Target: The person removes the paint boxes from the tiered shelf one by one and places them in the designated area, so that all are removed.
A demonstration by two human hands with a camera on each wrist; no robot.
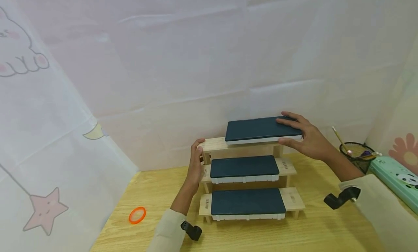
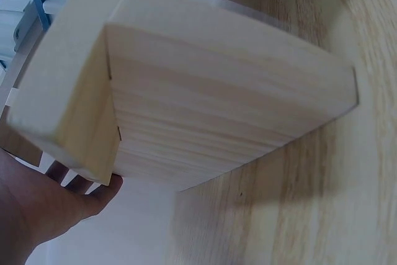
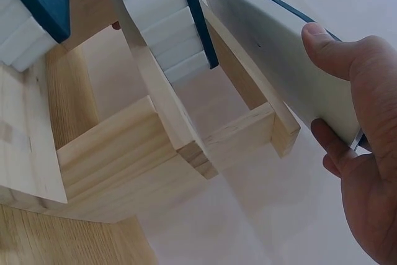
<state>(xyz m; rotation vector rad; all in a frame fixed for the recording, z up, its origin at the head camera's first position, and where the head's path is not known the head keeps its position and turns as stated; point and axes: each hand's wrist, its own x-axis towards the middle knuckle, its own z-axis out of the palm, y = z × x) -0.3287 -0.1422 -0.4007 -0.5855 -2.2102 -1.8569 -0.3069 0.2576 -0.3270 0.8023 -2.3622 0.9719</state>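
Observation:
A pale wooden three-step rack (image 1: 213, 144) stands on the table. On its top step, toward the right, sits a flat white box with a dark blue lid (image 1: 254, 129). My right hand (image 1: 308, 139) grips that box at its right end, fingers over the lid and thumb at the front edge. In the right wrist view, fingers of the right hand (image 3: 372, 122) also reach the box's pale underside (image 3: 267, 48). My left hand (image 1: 195, 165) holds the left end of the top step. Similar blue-lidded boxes rest on the middle step (image 1: 245, 166) and bottom step (image 1: 248, 202).
An orange ring (image 1: 137, 215) lies on the wood-grain table (image 1: 156, 194) at left. At right are a black mesh cup (image 1: 361, 165) with pencils and a mint-green panda case (image 1: 388, 176). A pale printed cloth (image 1: 196, 81) hangs behind the rack.

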